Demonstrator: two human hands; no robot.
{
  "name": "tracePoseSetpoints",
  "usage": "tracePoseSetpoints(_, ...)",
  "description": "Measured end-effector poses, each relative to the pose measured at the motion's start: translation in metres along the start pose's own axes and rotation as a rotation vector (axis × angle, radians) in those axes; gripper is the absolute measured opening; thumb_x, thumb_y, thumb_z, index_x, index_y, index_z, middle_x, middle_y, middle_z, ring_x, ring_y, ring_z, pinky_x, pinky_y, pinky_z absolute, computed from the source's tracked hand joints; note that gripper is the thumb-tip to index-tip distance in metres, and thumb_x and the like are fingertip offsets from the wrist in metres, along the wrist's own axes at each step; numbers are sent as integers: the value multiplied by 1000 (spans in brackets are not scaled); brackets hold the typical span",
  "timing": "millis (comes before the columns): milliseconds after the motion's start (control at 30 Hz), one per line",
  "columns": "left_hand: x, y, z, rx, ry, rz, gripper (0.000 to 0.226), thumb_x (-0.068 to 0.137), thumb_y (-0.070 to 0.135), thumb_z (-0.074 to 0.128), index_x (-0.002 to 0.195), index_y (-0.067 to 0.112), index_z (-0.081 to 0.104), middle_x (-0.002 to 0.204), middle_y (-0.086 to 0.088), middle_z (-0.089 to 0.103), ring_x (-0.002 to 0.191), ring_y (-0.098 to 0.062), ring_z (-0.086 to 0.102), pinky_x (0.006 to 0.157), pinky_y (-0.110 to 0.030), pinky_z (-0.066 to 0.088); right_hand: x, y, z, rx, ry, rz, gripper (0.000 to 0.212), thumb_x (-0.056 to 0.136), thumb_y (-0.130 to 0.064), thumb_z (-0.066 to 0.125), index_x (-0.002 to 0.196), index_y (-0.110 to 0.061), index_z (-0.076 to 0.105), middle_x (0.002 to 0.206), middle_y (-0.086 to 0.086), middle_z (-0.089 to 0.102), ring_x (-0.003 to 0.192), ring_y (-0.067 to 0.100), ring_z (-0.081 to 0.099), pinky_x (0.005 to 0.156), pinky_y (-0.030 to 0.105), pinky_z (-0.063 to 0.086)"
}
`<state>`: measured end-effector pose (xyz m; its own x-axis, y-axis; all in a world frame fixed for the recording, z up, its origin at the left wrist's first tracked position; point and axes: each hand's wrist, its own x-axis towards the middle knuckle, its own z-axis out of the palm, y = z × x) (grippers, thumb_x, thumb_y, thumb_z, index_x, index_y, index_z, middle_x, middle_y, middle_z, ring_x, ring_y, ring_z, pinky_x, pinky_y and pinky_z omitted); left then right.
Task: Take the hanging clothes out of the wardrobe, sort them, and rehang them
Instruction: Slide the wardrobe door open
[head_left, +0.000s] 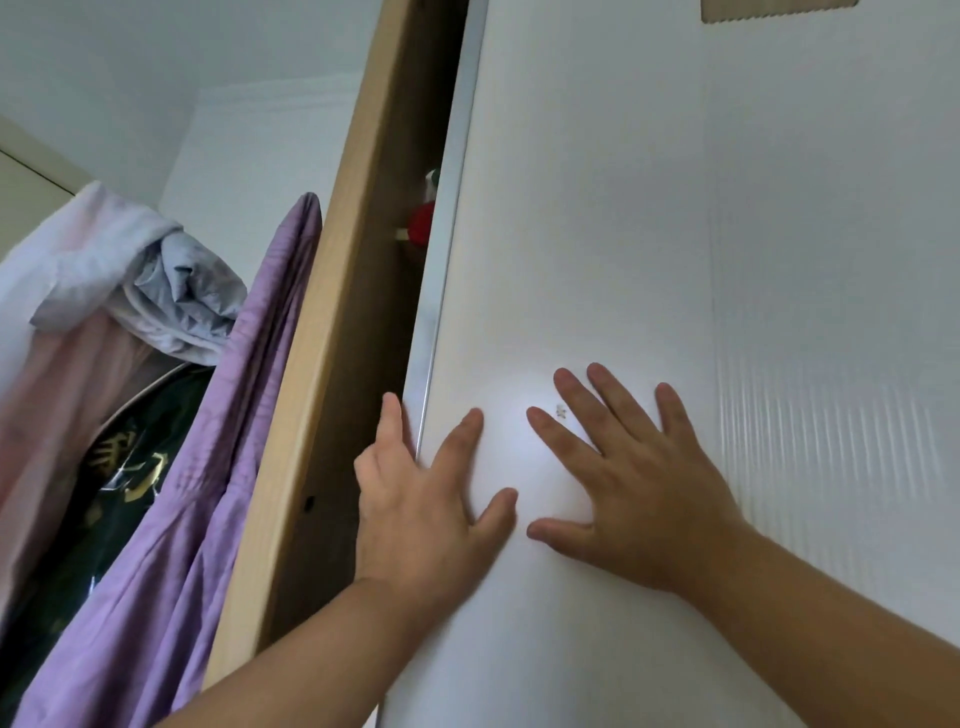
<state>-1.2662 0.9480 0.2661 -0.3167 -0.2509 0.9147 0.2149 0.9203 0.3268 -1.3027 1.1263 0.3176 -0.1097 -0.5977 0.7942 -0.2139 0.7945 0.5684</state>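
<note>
Far left, outside the wardrobe, clothes hung in a bunch: a pink garment, a crumpled grey-white garment on top, a dark garment with gold print and a purple garment against the wooden frame. Four counted; there could be more behind. Next came a narrow gap into the wardrobe, with one red item inside and nothing else readable. The left hand lay on the white sliding door with fingers spread, the outer ones right at the door's edge. The right hand was flat on the panel just beside it, fingers apart and straight, gripping nothing. Two hands, one door. Risks, as I judged them: if the door ran leftward, the left fingers at the edge would likely be pinched against the frame; flat palms could slip on the smooth panel; the purple garment hung close enough to the frame to snag.
</note>
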Motion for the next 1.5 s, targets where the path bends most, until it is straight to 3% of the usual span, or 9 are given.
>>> tracePoseSetpoints(200, -6, 37, 3, -125, -92, -7, 81, 77, 64, 60, 140, 52, 12, 155, 9, -6, 138, -23, 4, 106, -39, 33, -27, 36, -11, -7, -60, 9, 87, 74, -79, 36, 143, -27, 36, 154, 7, 29, 141, 30, 29, 103, 62, 27)
tracePoseSetpoints(500, -13, 111, 13, -170, -123, -94, 117, 71, 53, 73, 151, 18, -5, 145, -4, 24, 132, -25, 21, 107, -32, 27, -76, 99, -27, -62, -159, 47, 90, 72, -81, 31, 144, -26, 34, 154, 8, 28, 141, 30, 27, 102, 63, 27)
tracePoseSetpoints(667, -14, 145, 21, -241, -230, -75, 106, 73, 50, 70, 150, 19, 5, 138, -2, 28, 128, -23, 29, 103, -33, 34, -104, 134, -35, -70, -205, 102, 88, 73, -80, 34, 143, -27, 34, 154, 8, 27, 141, 30, 25, 100, 65, 29)
tracePoseSetpoints(800, -18, 167, 29, -364, -319, 13, 60, 73, 41, 68, 121, 28, 35, 109, 4, 37, 105, -18, 44, 87, -31, 48, -123, 150, -45, -17, -201, 228, 80, 81, -78, 24, 139, -26, 40, 151, 11, 33, 139, 34, 28, 97, 66, 31)
tracePoseSetpoints(900, -23, 178, 37, -446, -385, 124, 60, 76, 31, 68, 125, 34, 34, 112, 7, 40, 104, -14, 49, 88, -27, 47, -126, 153, -53, 4, -219, 330, 76, 83, -78, 16, 141, -32, 36, 152, 11, 32, 140, 36, 27, 101, 66, 30)
tracePoseSetpoints(1000, -32, 189, 46, -519, -425, 223, 64, 80, 20, 64, 132, 38, 33, 118, 9, 42, 107, -10, 51, 86, -19, 42, -123, 153, -52, 23, -224, 370, 77, 80, -80, 13, 146, -42, 15, 160, 1, 7, 147, 30, 2, 111, 61, 15)
tracePoseSetpoints(1133, -44, 206, 65, -521, -468, 318, 80, 85, 17, 60, 151, 26, 16, 144, 9, 32, 133, -8, 34, 107, -19, 29, -120, 145, -53, 27, -240, 452, 75, 83, -72, 27, 146, -43, 0, 159, -4, -7, 146, 26, -11, 114, 55, 10)
tracePoseSetpoints(1233, -49, 221, 76, -552, -458, 343, 82, 86, 17, 60, 152, 25, 13, 145, 11, 29, 133, -6, 31, 104, -13, 25, -126, 146, -56, 16, -278, 538, 73, 87, -66, 29, 146, -42, -7, 158, -5, -13, 146, 24, -14, 114, 55, 10)
tracePoseSetpoints(1500, -51, 220, 92, -667, -349, 291, 75, 82, 24, 67, 146, 31, 29, 132, 13, 43, 116, -8, 52, 96, -32, 47, -127, 140, -69, 12, -431, 598, 102, 72, -76, 45, 144, -38, -17, 155, -4, -24, 143, 32, -21, 112, 60, 9)
